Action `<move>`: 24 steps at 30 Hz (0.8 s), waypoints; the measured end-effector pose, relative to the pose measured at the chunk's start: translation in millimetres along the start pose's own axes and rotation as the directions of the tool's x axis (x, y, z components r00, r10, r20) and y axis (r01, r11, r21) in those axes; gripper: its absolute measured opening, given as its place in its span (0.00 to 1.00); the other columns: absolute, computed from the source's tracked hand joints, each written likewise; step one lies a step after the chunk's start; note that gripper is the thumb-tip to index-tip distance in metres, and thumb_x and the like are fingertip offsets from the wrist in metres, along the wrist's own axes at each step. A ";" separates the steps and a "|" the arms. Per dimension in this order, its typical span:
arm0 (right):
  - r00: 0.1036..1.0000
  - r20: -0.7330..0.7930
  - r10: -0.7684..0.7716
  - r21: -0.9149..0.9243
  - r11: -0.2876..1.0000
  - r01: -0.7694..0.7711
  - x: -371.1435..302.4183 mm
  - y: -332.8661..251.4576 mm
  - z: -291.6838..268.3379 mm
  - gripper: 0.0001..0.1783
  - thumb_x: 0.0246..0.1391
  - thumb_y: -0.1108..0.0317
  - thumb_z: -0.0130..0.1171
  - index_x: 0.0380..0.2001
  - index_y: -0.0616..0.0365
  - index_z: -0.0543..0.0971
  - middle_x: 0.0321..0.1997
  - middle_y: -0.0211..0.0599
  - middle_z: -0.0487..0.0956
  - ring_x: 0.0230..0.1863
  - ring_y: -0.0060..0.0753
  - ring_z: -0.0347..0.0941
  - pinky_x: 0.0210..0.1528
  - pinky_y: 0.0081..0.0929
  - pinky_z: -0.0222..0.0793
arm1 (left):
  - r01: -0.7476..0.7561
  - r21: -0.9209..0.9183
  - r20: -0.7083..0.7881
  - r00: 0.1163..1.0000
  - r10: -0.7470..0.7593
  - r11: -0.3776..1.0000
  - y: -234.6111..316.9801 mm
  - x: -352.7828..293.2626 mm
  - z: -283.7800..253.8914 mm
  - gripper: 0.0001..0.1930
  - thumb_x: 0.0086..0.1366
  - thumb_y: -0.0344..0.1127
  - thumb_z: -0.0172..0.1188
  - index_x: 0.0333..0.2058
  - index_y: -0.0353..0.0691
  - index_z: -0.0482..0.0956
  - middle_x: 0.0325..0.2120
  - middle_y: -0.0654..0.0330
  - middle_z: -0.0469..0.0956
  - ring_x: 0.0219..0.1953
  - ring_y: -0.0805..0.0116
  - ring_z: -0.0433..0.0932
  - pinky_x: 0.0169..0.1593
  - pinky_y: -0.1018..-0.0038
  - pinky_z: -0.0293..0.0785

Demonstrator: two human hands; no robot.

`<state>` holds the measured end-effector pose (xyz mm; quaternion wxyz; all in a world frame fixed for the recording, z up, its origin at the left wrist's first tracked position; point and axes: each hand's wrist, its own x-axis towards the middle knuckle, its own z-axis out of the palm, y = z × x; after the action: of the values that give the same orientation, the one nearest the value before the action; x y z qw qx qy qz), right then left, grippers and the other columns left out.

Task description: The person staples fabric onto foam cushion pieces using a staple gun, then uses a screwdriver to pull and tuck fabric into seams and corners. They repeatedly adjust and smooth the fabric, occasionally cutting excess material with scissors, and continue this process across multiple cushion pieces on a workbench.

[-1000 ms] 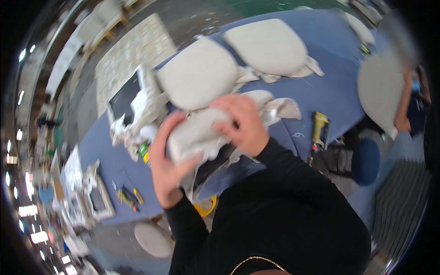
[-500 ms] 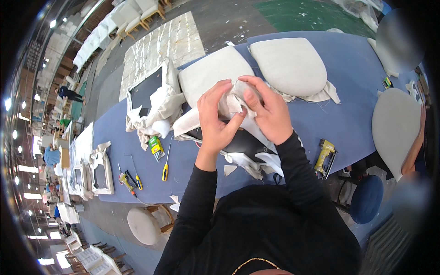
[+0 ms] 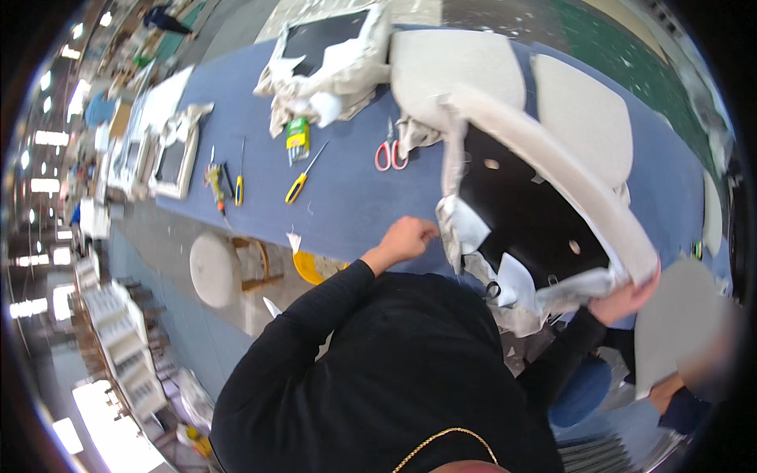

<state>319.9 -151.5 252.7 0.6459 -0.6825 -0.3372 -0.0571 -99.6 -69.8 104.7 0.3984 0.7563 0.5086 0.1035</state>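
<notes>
An upholstered chair panel (image 3: 536, 201) with a black back and a light beige padded rim is tilted up at the right front of the table. Loose beige cover fabric (image 3: 516, 315) and white flaps hang along its near edge. My right hand (image 3: 627, 299) grips the panel's near right corner. My left hand (image 3: 408, 240) is at the panel's left edge, fingers curled and closed close to the fabric; what they pinch, if anything, is too small to make out. Red-handled scissors (image 3: 391, 155) lie beyond my left hand.
On the blue table (image 3: 347, 221) lie a yellow screwdriver (image 3: 297, 189), another screwdriver (image 3: 240, 189), an air tool (image 3: 216, 185) and a green-yellow box (image 3: 297, 140). Padded panels (image 3: 583, 118) line the far side. A co-worker's hand (image 3: 669, 390) holds a grey panel (image 3: 678, 315) at right.
My hands were together over the cover fabric; now they are apart. The panel has been tilted up and shifted right, uncovering the scissors. The view has turned as well.
</notes>
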 end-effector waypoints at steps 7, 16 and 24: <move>0.947 -0.301 0.114 -0.151 0.975 -0.165 -71.4 -0.6 -88.4 0.37 0.71 0.43 0.51 0.68 0.63 0.71 0.66 0.53 0.74 0.62 0.50 0.77 0.60 0.49 0.78 | 0.495 -0.175 -0.697 0.548 -0.463 0.851 -196.7 -17.2 -43.4 0.19 0.63 0.34 0.62 0.53 0.46 0.85 0.52 0.50 0.84 0.54 0.47 0.83 0.57 0.52 0.78; 0.913 0.137 0.383 0.521 0.757 -0.395 -44.1 -53.9 -44.5 0.39 0.76 0.39 0.39 0.76 0.56 0.64 0.76 0.45 0.68 0.76 0.45 0.64 0.78 0.44 0.56 | 0.696 0.320 -0.654 0.653 -0.382 0.642 -346.8 -48.4 -121.8 0.20 0.68 0.37 0.61 0.59 0.47 0.78 0.48 0.54 0.79 0.53 0.48 0.79 0.56 0.52 0.73; 0.975 0.052 0.217 0.016 0.976 -0.218 21.5 -40.7 21.1 0.28 0.71 0.60 0.62 0.64 0.72 0.77 0.64 0.44 0.81 0.65 0.33 0.75 0.69 0.31 0.65 | 0.247 -0.622 -0.344 0.767 -0.542 0.744 -260.2 -9.0 -99.7 0.22 0.72 0.31 0.63 0.61 0.38 0.68 0.45 0.51 0.79 0.42 0.59 0.84 0.45 0.60 0.83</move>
<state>307.0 -126.3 294.6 0.6469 -0.7096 -0.2771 0.0349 -338.5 15.1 -11.3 0.4609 0.4265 0.6969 0.3464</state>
